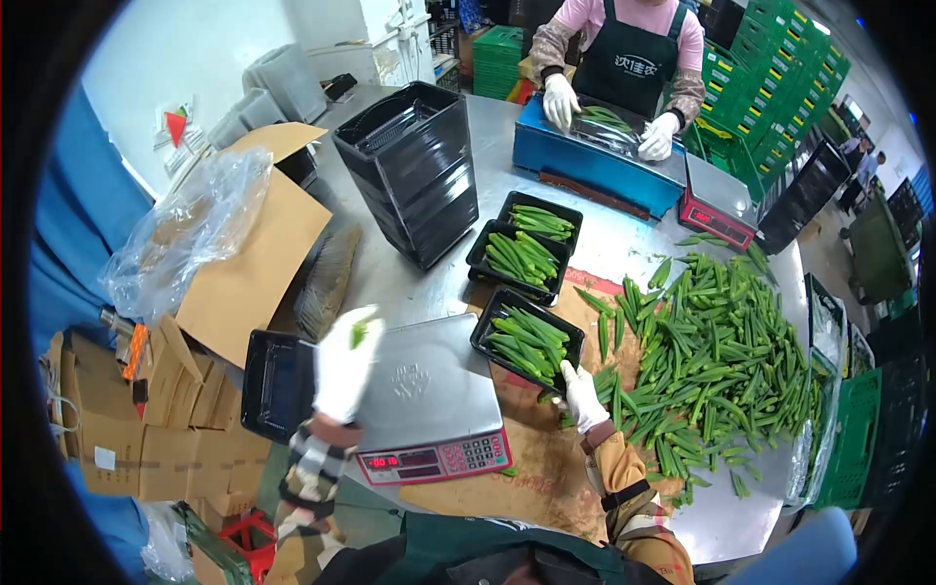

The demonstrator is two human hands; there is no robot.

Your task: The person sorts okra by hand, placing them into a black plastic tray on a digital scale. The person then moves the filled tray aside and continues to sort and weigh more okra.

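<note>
My right hand (pixel 584 400), in a white glove, grips the near corner of a black tray of okra (pixel 527 341). This tray is at the right edge of the weighing scale (pixel 439 375), tilted slightly. Blurred by motion, my gloved left hand (pixel 341 375) is over the scale's left side with a bit of green okra (pixel 362 330) at its fingers. Beside that hand is an empty black tray (pixel 268 385). Two more filled trays (pixel 522 259) stand behind the one I hold. A large heap of loose okra (pixel 726 356) spreads to the right.
A tall stack of black trays (pixel 409 175) stands at the back. To the left are an open cardboard box (pixel 249 263) and a brush (pixel 329 281). Across the table, a co-worker's gloved hands handle a tray on a blue wrapping machine (pixel 595 166), near a second scale (pixel 719 200).
</note>
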